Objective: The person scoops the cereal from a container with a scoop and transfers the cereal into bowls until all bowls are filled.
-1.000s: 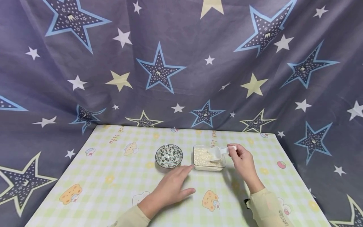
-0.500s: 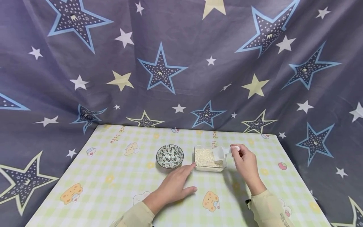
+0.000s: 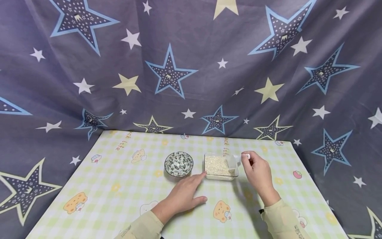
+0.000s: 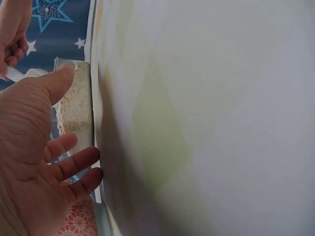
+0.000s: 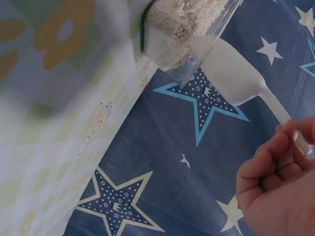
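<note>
A clear rectangular container (image 3: 221,178) of pale oat flakes (image 3: 217,165) stands right of the middle of the table. My right hand (image 3: 259,172) pinches the handle of a white scoop (image 5: 230,73), whose bowl dips into the flakes at the container's right side. My left hand (image 3: 185,194) lies with fingers extended and thumb spread, its fingertips right at the container's near left corner. In the left wrist view its fingers (image 4: 78,164) are slightly bent beside the container. A round bowl (image 3: 178,164) with a dark leaf pattern stands just beyond the left hand.
A checked green and white cloth with cartoon prints covers the table (image 3: 119,179). A dark curtain with stars (image 3: 191,76) hangs behind the table and along its sides.
The scoop has shifted slightly right and tilted more steeply in the flakes, with the right hand moving a little right. The left fingertips have come up to the container's corner.
</note>
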The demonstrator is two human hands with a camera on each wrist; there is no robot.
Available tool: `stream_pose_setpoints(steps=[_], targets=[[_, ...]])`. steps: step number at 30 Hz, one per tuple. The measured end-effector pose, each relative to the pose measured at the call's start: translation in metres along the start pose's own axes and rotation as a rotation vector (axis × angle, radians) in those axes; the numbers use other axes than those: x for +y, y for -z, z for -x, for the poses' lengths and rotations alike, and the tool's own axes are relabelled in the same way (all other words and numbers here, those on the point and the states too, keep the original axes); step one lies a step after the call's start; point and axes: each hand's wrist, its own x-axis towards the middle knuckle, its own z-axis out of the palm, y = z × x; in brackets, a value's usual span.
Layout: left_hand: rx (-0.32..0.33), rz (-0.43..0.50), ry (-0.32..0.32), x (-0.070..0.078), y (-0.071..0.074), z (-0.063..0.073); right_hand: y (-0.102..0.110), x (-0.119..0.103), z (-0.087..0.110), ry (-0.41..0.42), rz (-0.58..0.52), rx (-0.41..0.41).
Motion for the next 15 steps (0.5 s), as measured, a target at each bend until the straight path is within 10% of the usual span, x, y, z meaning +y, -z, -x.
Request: stream_pose_setpoints(steps=[15], targets=[[-0.041,-0.022,0.012,0.000,-0.001,0.002,-0.003,0.030,-0.008,-0.442,-0.386,-0.234]])
